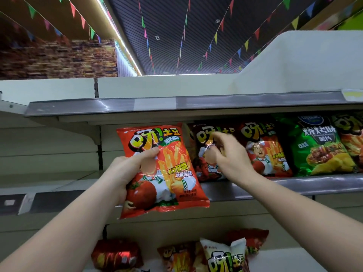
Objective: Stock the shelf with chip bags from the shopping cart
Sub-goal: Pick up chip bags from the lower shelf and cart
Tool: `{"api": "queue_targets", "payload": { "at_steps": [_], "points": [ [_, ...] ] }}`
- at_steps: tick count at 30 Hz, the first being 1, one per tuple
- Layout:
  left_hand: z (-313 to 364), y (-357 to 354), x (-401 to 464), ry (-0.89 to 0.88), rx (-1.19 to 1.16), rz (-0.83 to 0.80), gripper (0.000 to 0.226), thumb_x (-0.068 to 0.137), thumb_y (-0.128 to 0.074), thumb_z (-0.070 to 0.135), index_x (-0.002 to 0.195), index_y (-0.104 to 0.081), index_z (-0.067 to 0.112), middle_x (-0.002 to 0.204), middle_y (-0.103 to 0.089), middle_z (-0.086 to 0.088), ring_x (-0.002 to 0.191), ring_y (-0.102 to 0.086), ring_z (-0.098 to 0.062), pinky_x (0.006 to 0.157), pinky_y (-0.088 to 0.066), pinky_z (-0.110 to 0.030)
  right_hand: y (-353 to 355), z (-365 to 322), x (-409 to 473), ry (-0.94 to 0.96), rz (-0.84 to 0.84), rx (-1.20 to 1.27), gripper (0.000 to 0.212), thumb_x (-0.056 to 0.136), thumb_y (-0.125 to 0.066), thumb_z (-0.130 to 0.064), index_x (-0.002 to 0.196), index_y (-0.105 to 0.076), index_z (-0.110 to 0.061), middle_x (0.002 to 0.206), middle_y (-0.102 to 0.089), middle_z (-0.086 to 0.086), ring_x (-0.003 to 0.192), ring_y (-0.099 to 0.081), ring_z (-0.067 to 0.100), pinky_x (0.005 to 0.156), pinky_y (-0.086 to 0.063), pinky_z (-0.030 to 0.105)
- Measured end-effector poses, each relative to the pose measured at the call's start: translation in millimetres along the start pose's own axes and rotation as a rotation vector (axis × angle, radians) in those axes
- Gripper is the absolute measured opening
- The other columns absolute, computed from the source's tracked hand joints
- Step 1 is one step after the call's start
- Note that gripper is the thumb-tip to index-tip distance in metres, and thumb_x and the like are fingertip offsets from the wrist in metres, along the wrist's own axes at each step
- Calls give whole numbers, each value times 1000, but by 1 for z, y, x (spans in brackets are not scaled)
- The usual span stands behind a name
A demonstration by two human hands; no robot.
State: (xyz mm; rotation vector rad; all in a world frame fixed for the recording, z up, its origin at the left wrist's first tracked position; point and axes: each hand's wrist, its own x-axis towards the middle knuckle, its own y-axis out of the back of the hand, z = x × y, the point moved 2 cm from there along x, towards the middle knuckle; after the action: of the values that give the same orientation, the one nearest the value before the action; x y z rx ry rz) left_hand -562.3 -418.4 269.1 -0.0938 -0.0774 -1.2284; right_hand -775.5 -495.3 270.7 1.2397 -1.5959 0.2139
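Note:
My left hand (130, 169) grips a red tomato chip bag (172, 165) by its left edge and holds it upright in front of the shelf (294, 185). My right hand (224, 156) hovers with loosely curled fingers in front of a dark red chip bag (202, 132) that stands on the shelf; I cannot tell if it touches it. To the right stand another red bag (265, 150) and a green bag (320, 146). The shopping cart is out of view.
An upper shelf (157, 107) overhangs the row of bags. The shelf section to the left of the held bag holds nothing. Several more chip bags (225, 256) lie on a lower level at the bottom. Bunting hangs from the ceiling.

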Motion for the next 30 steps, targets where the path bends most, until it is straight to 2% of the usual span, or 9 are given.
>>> {"api": "queue_targets", "payload": {
  "at_steps": [5,8,10,14,18,21,25,27,30],
  "points": [
    [-1,12,6,1,-1,24,63,65,-82,41,112,-63,5,96,-72,-15,80,-69,-32,75,-55,-38,-42,-43,-17,-267,-467,515,53,84,-53,-56,127,-45,-26,110,-62,-7,96,-65,11,86,-53,33],
    [0,23,14,-17,-2,40,64,65,-83,41,113,-64,4,93,-72,-15,80,-69,-31,80,-56,-40,-62,-54,-20,-433,-560,705,56,81,-63,-48,128,-43,-23,112,-66,2,93,-69,20,83,-55,39],
    [0,29,21,-24,5,32,64,66,-82,42,112,-63,1,92,-70,-15,78,-68,-30,80,-55,-39,-72,-55,-17,-474,-551,708,48,84,-65,-39,123,-49,-17,107,-69,7,93,-69,25,84,-55,43],
    [1,38,39,-62,-28,-10,53,77,-75,38,116,-59,5,90,-70,-14,58,-68,-21,52,-57,-30,-85,-57,0,-593,-499,726,37,86,-63,-34,114,-57,-10,101,-71,14,91,-68,30,87,-53,44],
    [2,43,62,-177,119,59,60,84,-69,28,135,-44,8,114,-62,-12,91,-64,-25,72,-53,-31,-98,-58,26,-644,-447,664,39,87,-63,-35,114,-57,-7,95,-70,14,79,-67,27,84,-54,41],
    [4,38,78,-200,258,17,42,88,-65,23,125,-52,8,109,-61,-10,83,-59,-19,62,-45,-25,-111,-53,44,-678,-402,590,46,87,-62,-37,119,-53,-5,94,-68,15,77,-66,29,84,-54,41],
    [5,27,102,-139,427,22,41,92,-60,24,127,-47,9,106,-53,-7,90,-51,-20,78,-39,-28,-126,-42,62,-728,-408,614,34,88,-60,-37,107,-56,-8,76,-61,9,66,-59,22,73,-51,32],
    [7,20,115,-122,524,22,32,94,-58,23,121,-50,9,100,-54,-8,85,-51,-19,79,-41,-29,-132,-32,70,-722,-385,635,41,90,-58,-34,119,-54,-6,84,-60,8,73,-57,22,71,-44,26],
    [10,3,130,-130,621,-26,25,94,-57,17,118,-52,11,107,-59,-11,90,-54,-20,78,-43,-27,-135,-16,82,-705,-257,604,44,92,-56,-25,130,-47,-4,125,-54,13,114,-51,30,84,-35,24]
  ]
}}
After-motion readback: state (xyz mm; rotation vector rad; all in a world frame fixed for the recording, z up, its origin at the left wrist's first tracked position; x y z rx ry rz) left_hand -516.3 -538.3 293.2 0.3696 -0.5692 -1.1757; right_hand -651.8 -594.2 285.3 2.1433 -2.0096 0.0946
